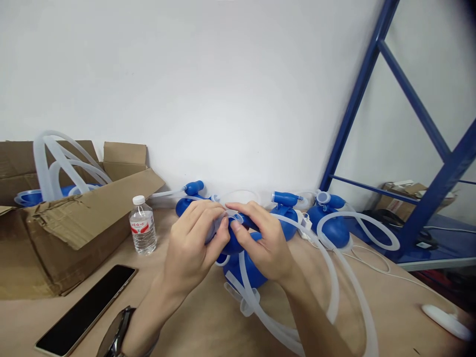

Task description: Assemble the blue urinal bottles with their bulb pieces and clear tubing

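1. A blue rubber bulb (234, 243) sits gripped between a person's two bare hands above a plywood table (390, 307), with a clear plastic fitting (232, 214) at its upper end.
2. The left hand (193, 243) curls closed around the bulb's left side, its fingers (219, 223) pressed against the bulb and reaching up to the fitting.
3. The right hand (264, 243) closes in from the other side, its fingers (241, 232) bent and pinching at the fitting, close to the left fingertips.
4. More blue rubber (243, 271) lies directly below the hands; whether it belongs to the same piece cannot be told. Translucent silicone tubing (334, 277) loops across the table at right.
5. Three more blue bulbs (286, 220) line the wall behind.
6. A dark wristwatch (115, 334) circles the left wrist. Nearby lie a smartphone (84, 310) and a water bottle (142, 225).
7. At left, an open cardboard box (63, 233) holds coiled tubing (55, 163). At right stand a white oval object (446, 322) and a blue metal shelf frame (372, 99), before a white wall (186, 74).
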Tool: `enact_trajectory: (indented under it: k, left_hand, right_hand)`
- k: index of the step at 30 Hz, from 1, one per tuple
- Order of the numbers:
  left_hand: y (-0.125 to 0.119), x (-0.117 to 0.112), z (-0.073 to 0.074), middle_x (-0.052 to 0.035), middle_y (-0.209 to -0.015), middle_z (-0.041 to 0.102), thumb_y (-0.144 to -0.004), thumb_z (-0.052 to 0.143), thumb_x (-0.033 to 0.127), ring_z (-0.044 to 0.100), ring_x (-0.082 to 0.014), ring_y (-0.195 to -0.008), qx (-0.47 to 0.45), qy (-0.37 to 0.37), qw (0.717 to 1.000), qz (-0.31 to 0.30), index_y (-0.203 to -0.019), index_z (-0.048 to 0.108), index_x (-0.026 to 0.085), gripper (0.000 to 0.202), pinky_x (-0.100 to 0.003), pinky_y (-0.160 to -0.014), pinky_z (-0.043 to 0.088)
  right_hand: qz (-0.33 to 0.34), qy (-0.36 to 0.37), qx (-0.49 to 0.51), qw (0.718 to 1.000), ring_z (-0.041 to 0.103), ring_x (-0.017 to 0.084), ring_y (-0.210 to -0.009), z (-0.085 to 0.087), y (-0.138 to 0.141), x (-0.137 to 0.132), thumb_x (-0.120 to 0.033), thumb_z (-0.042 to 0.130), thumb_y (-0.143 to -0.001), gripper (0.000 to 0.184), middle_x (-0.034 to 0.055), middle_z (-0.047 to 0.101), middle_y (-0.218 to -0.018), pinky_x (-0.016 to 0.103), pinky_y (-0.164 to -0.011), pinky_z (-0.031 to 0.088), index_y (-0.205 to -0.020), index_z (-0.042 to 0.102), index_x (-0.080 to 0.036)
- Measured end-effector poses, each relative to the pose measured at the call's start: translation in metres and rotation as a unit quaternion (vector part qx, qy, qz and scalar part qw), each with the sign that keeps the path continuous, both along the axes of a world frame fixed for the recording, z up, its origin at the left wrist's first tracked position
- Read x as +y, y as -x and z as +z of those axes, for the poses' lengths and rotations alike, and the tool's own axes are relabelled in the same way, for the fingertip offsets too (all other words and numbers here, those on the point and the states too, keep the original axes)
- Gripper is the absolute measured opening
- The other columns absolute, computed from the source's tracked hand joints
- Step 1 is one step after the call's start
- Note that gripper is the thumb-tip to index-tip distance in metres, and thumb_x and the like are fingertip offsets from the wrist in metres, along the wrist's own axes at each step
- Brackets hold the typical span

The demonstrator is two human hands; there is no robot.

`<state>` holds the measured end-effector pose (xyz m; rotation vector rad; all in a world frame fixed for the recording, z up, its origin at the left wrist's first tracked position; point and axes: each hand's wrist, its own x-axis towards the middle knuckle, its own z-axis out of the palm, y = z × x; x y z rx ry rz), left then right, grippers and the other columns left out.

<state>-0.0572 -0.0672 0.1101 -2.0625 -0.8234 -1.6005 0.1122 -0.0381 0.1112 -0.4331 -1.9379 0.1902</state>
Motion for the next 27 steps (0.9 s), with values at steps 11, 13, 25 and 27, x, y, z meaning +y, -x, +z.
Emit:
enact_trajectory:
  k: [11, 13, 25, 27]
  left_hand:
    - [0.001, -0.002, 0.0, -0.0061, -0.096, 0.073, -0.09, 0.063, 0.008, 0.069, -0.0241, -0.096, -0.006, -0.043, 0.999, 0.001, -0.099, 0.07, 0.022, 0.019, -0.04, -0.088, 0.057]
    - [0.001, -0.002, 0.0, -0.0067, -0.098, 0.074, -0.089, 0.064, 0.007, 0.07, -0.0244, -0.098, -0.005, -0.045, 0.999, 0.003, -0.1, 0.071, 0.022, 0.019, -0.04, -0.092, 0.057]
    - [-0.006, -0.005, -0.003, -0.0081, -0.102, 0.072, -0.094, 0.064, 0.011, 0.066, -0.0244, -0.097, 0.009, -0.042, 0.999, 0.014, -0.124, 0.07, 0.025, 0.033, -0.042, -0.089, 0.058]
    - [-0.007, -0.005, -0.003, -0.0092, -0.103, 0.072, -0.095, 0.064, 0.01, 0.065, -0.025, -0.099, 0.02, -0.033, 0.999, 0.026, -0.123, 0.07, 0.022, 0.031, -0.042, -0.09, 0.058]
  right_hand:
    - [-0.008, 0.011, 0.046, 0.999, 0.065, 0.019, -0.082, -0.005, 0.004, -0.004, -0.024, 0.051, -0.096, 0.035, 0.003, 0.07, -0.096, 0.034, -0.077, 0.058, -0.129, 0.063, -0.026]
    - [-0.01, 0.011, 0.049, 0.999, 0.063, 0.017, -0.076, -0.006, 0.006, -0.004, -0.021, 0.053, -0.093, 0.037, 0.0016, 0.068, -0.092, 0.031, -0.072, 0.058, -0.128, 0.062, -0.026]
    - [-0.012, -0.003, 0.16, 0.987, 0.058, 0.015, -0.064, -0.023, 0.021, 0.004, -0.019, 0.053, -0.089, 0.045, -0.0047, 0.057, -0.073, 0.027, -0.059, 0.051, -0.132, 0.047, -0.029]
    - [-0.011, -0.02, 0.174, 0.984, 0.06, 0.015, -0.063, -0.025, 0.021, 0.008, -0.019, 0.053, -0.089, 0.043, -0.0047, 0.059, -0.074, 0.028, -0.06, 0.051, -0.131, 0.048, -0.03]
